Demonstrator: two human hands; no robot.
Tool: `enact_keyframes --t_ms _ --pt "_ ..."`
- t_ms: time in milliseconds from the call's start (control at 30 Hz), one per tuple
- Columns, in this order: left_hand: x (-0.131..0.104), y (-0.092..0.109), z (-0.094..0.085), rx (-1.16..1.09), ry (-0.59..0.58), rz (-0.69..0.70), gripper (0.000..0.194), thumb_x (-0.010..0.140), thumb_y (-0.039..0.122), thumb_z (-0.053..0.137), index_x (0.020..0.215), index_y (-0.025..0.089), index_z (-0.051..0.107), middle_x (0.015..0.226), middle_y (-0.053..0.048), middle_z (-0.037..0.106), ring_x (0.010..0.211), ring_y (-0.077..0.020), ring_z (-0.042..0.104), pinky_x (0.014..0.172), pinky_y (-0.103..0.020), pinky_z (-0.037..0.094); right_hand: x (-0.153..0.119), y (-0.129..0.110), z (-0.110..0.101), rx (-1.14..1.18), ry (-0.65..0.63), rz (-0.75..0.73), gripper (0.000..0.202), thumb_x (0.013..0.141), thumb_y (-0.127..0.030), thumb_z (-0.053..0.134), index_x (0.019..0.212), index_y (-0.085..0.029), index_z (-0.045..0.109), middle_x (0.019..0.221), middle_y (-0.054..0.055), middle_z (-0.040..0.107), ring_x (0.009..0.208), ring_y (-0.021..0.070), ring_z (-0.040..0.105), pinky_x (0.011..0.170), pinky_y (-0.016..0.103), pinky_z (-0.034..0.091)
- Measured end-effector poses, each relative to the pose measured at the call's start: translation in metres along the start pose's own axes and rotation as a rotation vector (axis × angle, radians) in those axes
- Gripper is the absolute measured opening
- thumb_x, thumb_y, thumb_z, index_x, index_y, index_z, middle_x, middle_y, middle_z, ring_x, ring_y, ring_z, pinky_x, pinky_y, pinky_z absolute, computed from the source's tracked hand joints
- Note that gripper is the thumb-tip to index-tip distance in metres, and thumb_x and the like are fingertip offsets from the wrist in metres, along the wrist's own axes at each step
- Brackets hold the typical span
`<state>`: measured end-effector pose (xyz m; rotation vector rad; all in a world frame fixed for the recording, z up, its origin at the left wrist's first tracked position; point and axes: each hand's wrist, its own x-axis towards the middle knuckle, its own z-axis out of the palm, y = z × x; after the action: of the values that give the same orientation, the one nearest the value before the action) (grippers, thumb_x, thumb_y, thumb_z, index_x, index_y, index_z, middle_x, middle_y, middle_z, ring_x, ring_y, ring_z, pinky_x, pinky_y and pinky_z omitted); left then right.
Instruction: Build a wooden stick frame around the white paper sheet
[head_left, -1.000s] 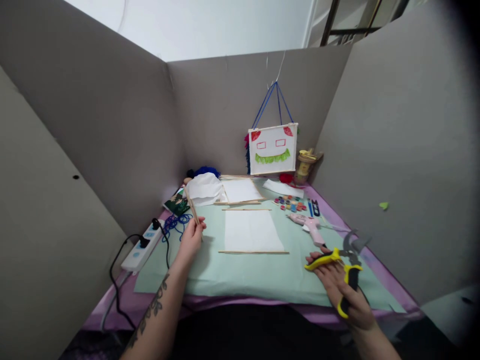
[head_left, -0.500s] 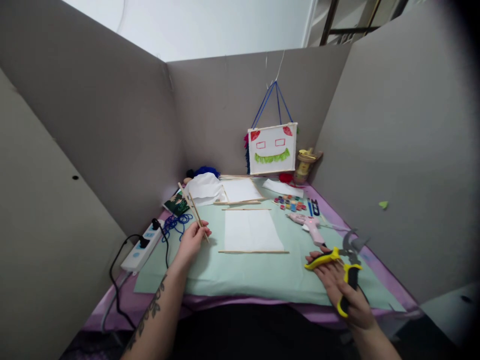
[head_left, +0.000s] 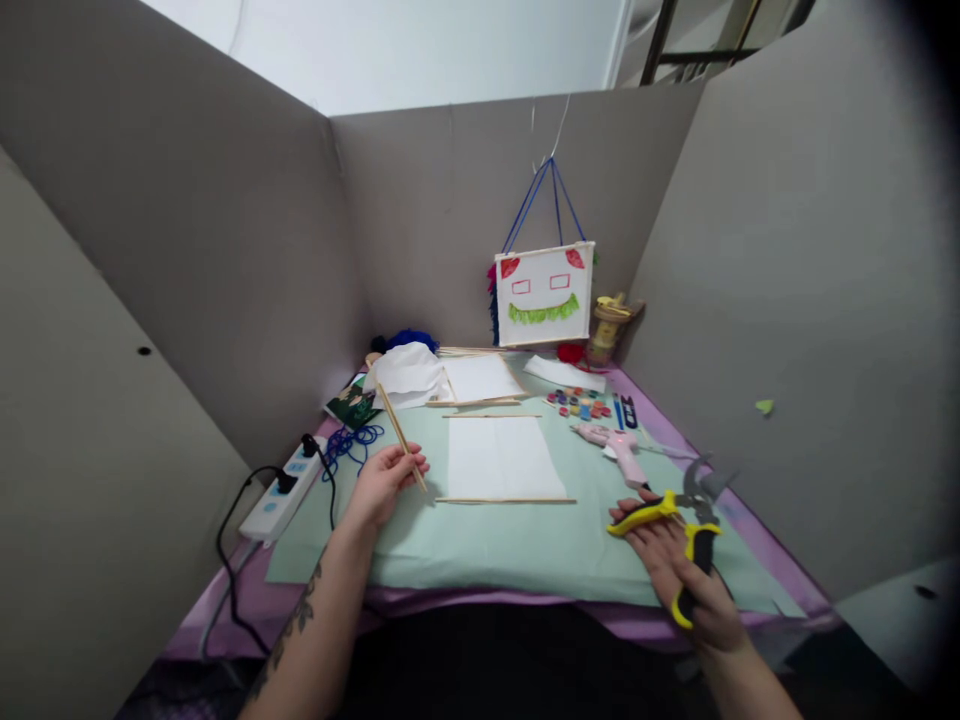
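Pinched in my left hand (head_left: 388,484) are thin wooden sticks (head_left: 391,412), slanting up and to the left above the green cloth. My right hand (head_left: 686,575) holds yellow-and-black cutters (head_left: 699,545), with their handles spread and jaws pointing away from me. Between my hands lies a white sheet (head_left: 504,458), with one stick (head_left: 506,501) along its near edge and another (head_left: 491,416) along its far edge. A pink glue gun (head_left: 621,452) rests just beyond my right hand.
A framed sheet (head_left: 481,380), crumpled white paper (head_left: 411,372) and paint pots (head_left: 585,405) lie farther back. At the left are a power strip (head_left: 281,500) and blue cord (head_left: 349,447). A face picture (head_left: 544,298) hangs at the back wall.
The sticks in my left hand have drawn closer together and now lie almost in line. My right hand and the cutters have hardly moved.
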<state>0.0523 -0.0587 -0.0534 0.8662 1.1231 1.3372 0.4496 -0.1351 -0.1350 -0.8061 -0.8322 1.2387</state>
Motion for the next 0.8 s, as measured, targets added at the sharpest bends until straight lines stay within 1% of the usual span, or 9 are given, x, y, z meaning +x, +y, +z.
enact_keyframes --t_ms 233,367,433,500,533,600,667,733,800 --pt "0.006 0.004 -0.003 0.252 0.120 0.013 0.040 0.054 0.035 0.078 0.084 0.013 0.064 0.071 -0.005 0.067 0.066 -0.0186 0.066 0.055 -0.025 0.046 -0.001 0.001 0.003 -0.012 0.012 -0.025 0.052 0.078 -0.037 0.062 0.129 -0.028 0.052 0.129 0.010 0.057 0.122 0.0332 0.050 0.103 0.053 0.038" --pt "0.023 0.024 -0.003 0.459 0.068 0.073 0.032 0.059 0.034 0.071 0.084 0.015 0.063 0.072 -0.005 0.068 0.067 -0.0219 0.066 0.053 -0.025 0.044 0.008 -0.008 0.007 0.000 0.029 0.034 0.052 0.079 -0.039 0.060 0.129 -0.025 0.052 0.124 0.013 0.060 0.116 0.0340 0.055 0.099 0.051 0.043" --pt "0.035 0.041 -0.001 0.665 0.064 0.184 0.021 0.062 0.030 0.068 0.078 0.019 0.064 0.066 -0.004 0.066 0.063 -0.0217 0.064 0.054 -0.027 0.044 0.016 -0.015 0.011 -0.029 0.055 0.070 0.054 0.077 -0.039 0.062 0.128 -0.024 0.052 0.125 0.014 0.059 0.116 0.0350 0.054 0.099 0.051 0.044" --pt "0.050 0.061 0.001 0.973 0.135 0.338 0.004 0.063 0.024 0.065 0.066 0.021 0.063 0.058 -0.003 0.061 0.062 -0.0226 0.061 0.057 -0.029 0.043 0.025 -0.022 0.016 -0.089 0.069 0.078 0.054 0.074 -0.039 0.066 0.125 -0.024 0.055 0.127 0.013 0.058 0.119 0.0358 0.052 0.101 0.051 0.041" --pt "0.058 0.070 0.002 1.124 0.184 0.391 0.005 0.063 0.019 0.063 0.060 0.022 0.060 0.055 -0.004 0.058 0.065 -0.0243 0.061 0.061 -0.031 0.043 0.030 -0.025 0.019 -0.131 0.064 0.071 0.054 0.072 -0.038 0.068 0.123 -0.024 0.057 0.128 0.012 0.057 0.121 0.0361 0.050 0.103 0.051 0.039" --pt "0.078 0.085 0.005 1.321 0.258 0.414 0.016 0.062 0.010 0.061 0.051 0.020 0.055 0.052 -0.006 0.054 0.072 -0.0295 0.061 0.068 -0.037 0.044 0.038 -0.029 0.022 -0.220 0.039 0.037 0.053 0.067 -0.037 0.073 0.117 -0.024 0.060 0.130 0.011 0.056 0.124 0.0372 0.046 0.106 0.052 0.033" --pt "0.102 0.094 0.010 1.359 0.277 0.379 0.023 0.061 0.005 0.060 0.046 0.018 0.050 0.052 -0.008 0.052 0.080 -0.0347 0.062 0.074 -0.044 0.043 0.046 -0.028 0.021 -0.286 0.009 0.015 0.055 0.063 -0.036 0.076 0.115 -0.024 0.062 0.130 0.011 0.056 0.127 0.0385 0.042 0.108 0.054 0.029" --pt "0.130 0.096 0.016 1.315 0.270 0.362 0.028 0.064 0.005 0.062 0.043 0.017 0.047 0.054 -0.011 0.053 0.086 -0.0368 0.061 0.078 -0.048 0.043 0.052 -0.023 0.018 -0.313 -0.018 0.028 0.057 0.063 -0.037 0.076 0.116 -0.024 0.061 0.129 0.011 0.056 0.128 0.0387 0.041 0.108 0.055 0.028" --pt "0.162 0.092 0.026 1.245 0.256 0.357 0.021 0.073 0.011 0.063 0.053 0.015 0.056 0.068 -0.013 0.060 0.091 -0.0330 0.061 0.081 -0.046 0.044 0.058 -0.016 0.014 -0.310 -0.042 0.057 0.055 0.066 -0.038 0.074 0.117 -0.025 0.061 0.126 0.011 0.059 0.127 0.0378 0.041 0.107 0.054 0.031"
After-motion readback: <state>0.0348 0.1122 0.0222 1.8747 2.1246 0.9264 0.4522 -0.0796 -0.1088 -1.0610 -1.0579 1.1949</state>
